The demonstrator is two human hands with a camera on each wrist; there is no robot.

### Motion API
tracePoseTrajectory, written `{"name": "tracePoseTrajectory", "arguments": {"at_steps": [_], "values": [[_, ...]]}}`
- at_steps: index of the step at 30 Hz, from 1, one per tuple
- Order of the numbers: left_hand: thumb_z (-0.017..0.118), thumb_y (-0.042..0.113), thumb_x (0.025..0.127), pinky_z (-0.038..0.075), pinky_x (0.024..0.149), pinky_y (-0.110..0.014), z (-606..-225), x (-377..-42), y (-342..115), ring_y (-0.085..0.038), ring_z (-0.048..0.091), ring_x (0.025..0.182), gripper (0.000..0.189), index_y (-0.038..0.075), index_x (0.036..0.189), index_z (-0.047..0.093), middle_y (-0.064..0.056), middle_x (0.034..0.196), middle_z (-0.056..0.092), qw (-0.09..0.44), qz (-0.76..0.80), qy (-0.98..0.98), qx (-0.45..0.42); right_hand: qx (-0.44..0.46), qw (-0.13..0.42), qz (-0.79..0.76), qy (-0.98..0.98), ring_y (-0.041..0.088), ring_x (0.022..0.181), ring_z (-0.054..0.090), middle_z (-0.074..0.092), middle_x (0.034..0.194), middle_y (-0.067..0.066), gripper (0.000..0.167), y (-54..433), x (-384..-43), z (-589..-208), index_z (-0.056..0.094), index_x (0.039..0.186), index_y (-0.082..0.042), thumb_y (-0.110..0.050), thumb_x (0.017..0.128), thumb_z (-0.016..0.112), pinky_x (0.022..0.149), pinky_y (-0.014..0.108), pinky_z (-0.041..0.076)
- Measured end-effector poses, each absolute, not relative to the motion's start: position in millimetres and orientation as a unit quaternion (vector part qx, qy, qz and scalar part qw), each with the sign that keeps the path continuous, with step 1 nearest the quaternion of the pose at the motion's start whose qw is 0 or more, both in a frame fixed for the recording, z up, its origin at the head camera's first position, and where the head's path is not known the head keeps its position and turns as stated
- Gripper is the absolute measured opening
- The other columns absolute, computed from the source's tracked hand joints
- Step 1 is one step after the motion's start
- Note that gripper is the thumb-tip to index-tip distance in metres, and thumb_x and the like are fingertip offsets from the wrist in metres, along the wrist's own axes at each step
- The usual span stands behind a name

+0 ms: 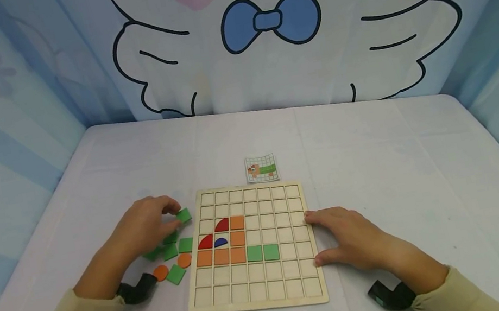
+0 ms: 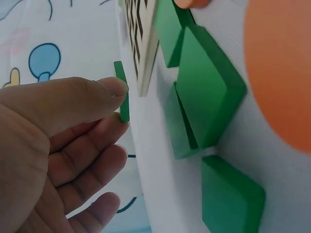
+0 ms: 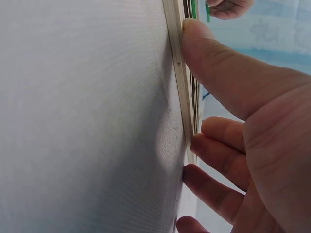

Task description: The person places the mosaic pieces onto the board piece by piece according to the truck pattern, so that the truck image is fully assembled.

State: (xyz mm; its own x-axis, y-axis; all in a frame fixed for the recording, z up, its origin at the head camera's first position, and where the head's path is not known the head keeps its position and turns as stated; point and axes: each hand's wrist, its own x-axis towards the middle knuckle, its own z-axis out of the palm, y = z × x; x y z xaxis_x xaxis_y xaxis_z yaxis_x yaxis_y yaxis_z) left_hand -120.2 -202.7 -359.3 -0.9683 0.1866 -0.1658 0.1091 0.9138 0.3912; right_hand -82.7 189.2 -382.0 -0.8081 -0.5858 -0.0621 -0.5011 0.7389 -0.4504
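My left hand [image 1: 149, 224] pinches a green square tile [image 1: 183, 215] between thumb and fingers, left of the board's upper corner. In the left wrist view the tile [image 2: 122, 92] is edge-on, held above the table. A wooden grid board [image 1: 259, 303] lies in the middle, with orange squares [image 1: 221, 257], two red quarter-round pieces [image 1: 222, 225], a blue half-round piece [image 1: 220, 242] and two green squares [image 1: 271, 252] in its cells. My right hand [image 1: 354, 237] touches the board's right edge with thumb and fingertips, also seen in the right wrist view along the board's side [image 3: 181, 73].
Loose green tiles [image 1: 176, 274] and two orange round pieces [image 1: 161, 272] lie between the left forearm and the board, some tiles overlapping. Behind the board lies a small picture card [image 1: 262, 169] with a gridded drawing. A printed curtain [image 1: 278, 62] hangs beyond the table.
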Motion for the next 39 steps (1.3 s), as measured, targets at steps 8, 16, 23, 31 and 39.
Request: {"name": "tracePoseTrajectory", "arguments": {"at_steps": [8,16,23,31,39], "values": [[0.078,0.017,0.089,0.052,0.091,-0.047,-350,-115,-189,-0.029,0.060,0.103,0.030,0.004,0.115,0.070,-0.011,0.111,0.068,0.108,0.189,0.971,0.094,-0.294,0.097,-0.212,0.927,0.037,0.127,0.051,0.055,0.141,0.014,0.074,190,-82,-383,0.056,0.138,-0.003,-0.043,0.081,0.081,0.102,0.057,0.040],[0.077,0.016,0.089,0.052,0.092,-0.045,-345,-108,-171,-0.026,0.060,0.104,0.027,0.006,0.113,0.071,-0.006,0.109,0.068,0.110,0.190,0.966,0.134,-0.294,0.097,-0.212,0.927,0.037,0.127,0.052,0.055,0.141,0.014,0.075,190,-82,-384,0.055,0.138,-0.002,-0.043,0.081,0.082,0.101,0.057,0.040],[0.076,0.017,0.089,0.051,0.092,-0.042,-343,-105,-152,-0.022,0.059,0.106,0.025,0.011,0.112,0.071,-0.002,0.109,0.067,0.132,0.193,0.961,0.151,-0.297,0.095,-0.209,0.927,0.036,0.127,0.052,0.055,0.141,0.014,0.075,190,-82,-383,0.055,0.138,-0.002,-0.042,0.081,0.082,0.101,0.056,0.040],[0.077,0.012,0.088,0.051,0.081,-0.036,-346,-100,-136,-0.017,0.058,0.092,0.015,0.011,0.102,0.072,0.002,0.096,0.065,0.101,0.199,0.947,0.230,-0.297,0.094,-0.205,0.928,0.036,0.127,0.052,0.055,0.141,0.014,0.076,189,-82,-383,0.055,0.139,-0.002,-0.043,0.081,0.082,0.101,0.056,0.041],[0.077,0.012,0.088,0.051,0.080,-0.034,-349,-97,-121,-0.016,0.060,0.090,0.017,0.008,0.104,0.072,0.003,0.096,0.066,0.095,0.201,0.936,0.274,-0.302,0.088,-0.207,0.926,0.037,0.126,0.052,0.057,0.139,0.015,0.074,189,-82,-383,0.056,0.137,-0.002,-0.040,0.080,0.083,0.101,0.056,0.041]]}}
